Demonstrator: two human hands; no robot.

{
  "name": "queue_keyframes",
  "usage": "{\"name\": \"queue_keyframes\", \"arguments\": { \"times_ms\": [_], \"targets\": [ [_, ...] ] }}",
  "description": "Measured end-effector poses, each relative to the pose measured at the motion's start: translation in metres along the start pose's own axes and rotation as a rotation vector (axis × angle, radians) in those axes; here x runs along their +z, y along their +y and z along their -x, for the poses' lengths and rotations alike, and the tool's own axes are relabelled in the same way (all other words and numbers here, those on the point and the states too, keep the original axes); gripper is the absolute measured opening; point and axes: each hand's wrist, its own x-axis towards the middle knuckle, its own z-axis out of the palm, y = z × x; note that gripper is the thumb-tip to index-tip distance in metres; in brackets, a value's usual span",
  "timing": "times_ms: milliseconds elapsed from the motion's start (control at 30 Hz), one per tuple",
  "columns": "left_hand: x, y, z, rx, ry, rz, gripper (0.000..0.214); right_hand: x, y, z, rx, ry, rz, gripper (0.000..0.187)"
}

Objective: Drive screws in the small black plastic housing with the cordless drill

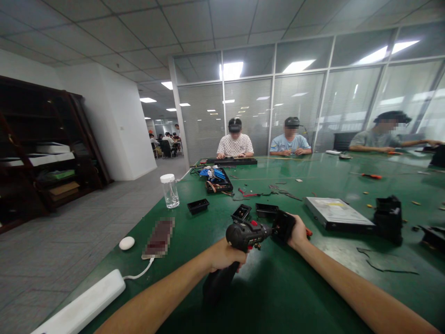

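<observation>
My left hand (227, 256) is wrapped round the grip of a black cordless drill (245, 233), whose chuck points right. In my right hand (298, 233) is a black plastic housing (284, 226), held upright and tilted in front of the drill. The bit end meets the housing's near face; whether it sits in a screw cannot be made out. Behind the drill lie two small black trays, one with bits of metal inside (241, 213) and another (266, 210) beside it. An orange-red tool handle (308, 232) shows just past my right fingers.
On the green table (278, 287) are a silver disc drive (339, 213), a black part (388, 220), a bin of blue cables (219, 180), a clear jar (170, 192), a phone (159, 238) and a white power strip (81, 304). Several people sit across the table.
</observation>
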Motion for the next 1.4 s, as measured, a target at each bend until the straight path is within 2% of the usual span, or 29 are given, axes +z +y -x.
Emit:
{"name": "queue_keyframes", "arguments": {
  "times_ms": [1400],
  "targets": [
    [-0.0025,-0.0071,-0.0032,0.011,-0.012,-0.002,0.009,-0.0003,-0.0003,-0.0006,-0.006,-0.027,-0.005,0.018]
  ]
}}
